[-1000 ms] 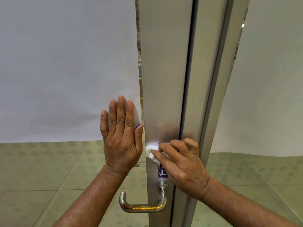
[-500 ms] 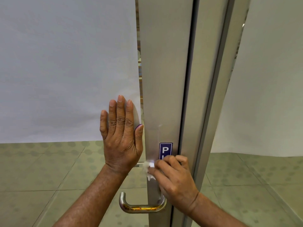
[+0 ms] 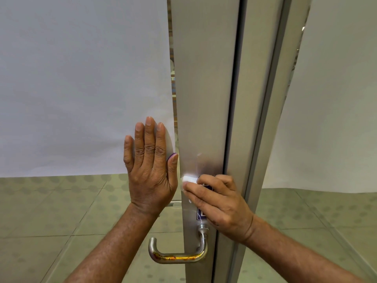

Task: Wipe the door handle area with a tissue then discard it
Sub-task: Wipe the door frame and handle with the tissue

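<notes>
A metal lever door handle (image 3: 179, 255) with rusty stains sticks out to the left from the grey metal door stile (image 3: 204, 99). My right hand (image 3: 222, 203) presses a small white tissue (image 3: 188, 181) against the stile just above the handle, covering most of a blue sign (image 3: 201, 215). My left hand (image 3: 150, 166) lies flat with fingers straight on the frosted glass panel (image 3: 81, 88) to the left of the stile, holding nothing.
A second metal frame post (image 3: 265, 119) stands right of the stile, with another frosted panel (image 3: 336, 119) beyond it. Through the lower clear glass I see greenish floor tiles (image 3: 51, 211).
My right hand with the tissue went down the stile toward the handle, baring the blue sign, then came back up over it. My left hand has stayed flat on the glass.
</notes>
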`<act>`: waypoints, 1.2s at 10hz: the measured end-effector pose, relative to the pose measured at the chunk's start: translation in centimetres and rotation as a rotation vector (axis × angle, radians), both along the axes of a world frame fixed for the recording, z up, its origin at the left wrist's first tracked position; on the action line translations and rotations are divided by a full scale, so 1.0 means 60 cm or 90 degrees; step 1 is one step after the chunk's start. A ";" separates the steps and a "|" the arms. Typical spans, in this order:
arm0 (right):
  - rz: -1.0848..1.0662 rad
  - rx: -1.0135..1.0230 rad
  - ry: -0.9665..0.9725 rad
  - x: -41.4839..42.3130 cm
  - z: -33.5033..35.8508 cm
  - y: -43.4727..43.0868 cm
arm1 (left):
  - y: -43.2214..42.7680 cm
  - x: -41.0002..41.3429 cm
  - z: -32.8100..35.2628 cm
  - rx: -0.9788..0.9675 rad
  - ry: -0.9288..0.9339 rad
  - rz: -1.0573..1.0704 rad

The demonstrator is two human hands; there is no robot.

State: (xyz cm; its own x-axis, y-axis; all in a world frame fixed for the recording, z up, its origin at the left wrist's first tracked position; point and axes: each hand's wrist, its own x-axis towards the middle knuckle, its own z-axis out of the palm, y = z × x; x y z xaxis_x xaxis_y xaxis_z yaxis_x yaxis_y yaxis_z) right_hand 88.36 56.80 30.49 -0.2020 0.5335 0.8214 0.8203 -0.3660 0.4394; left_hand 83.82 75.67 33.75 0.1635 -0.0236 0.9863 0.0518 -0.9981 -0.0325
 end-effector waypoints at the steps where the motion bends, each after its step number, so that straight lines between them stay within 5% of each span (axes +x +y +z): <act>1: -0.016 -0.073 -0.014 0.003 0.002 -0.010 | -0.001 0.000 0.000 -0.001 0.001 -0.006; 6: -0.142 -0.406 -0.027 -0.008 -0.058 -0.044 | -0.001 0.001 0.001 -0.001 -0.007 0.000; 9: -0.186 -0.293 0.061 -0.015 0.009 -0.025 | 0.001 0.002 0.000 0.004 -0.010 0.000; 12: -0.180 -0.409 0.106 -0.023 -0.062 -0.034 | 0.002 0.003 -0.002 -0.005 -0.004 -0.003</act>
State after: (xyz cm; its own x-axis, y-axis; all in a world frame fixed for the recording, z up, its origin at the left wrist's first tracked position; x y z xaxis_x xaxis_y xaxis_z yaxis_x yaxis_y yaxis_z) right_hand 86.99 54.75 26.76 0.1161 0.9350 0.3352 0.8077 -0.2854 0.5160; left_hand 83.99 75.77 33.65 0.1570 -0.0170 0.9875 0.0480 -0.9985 -0.0248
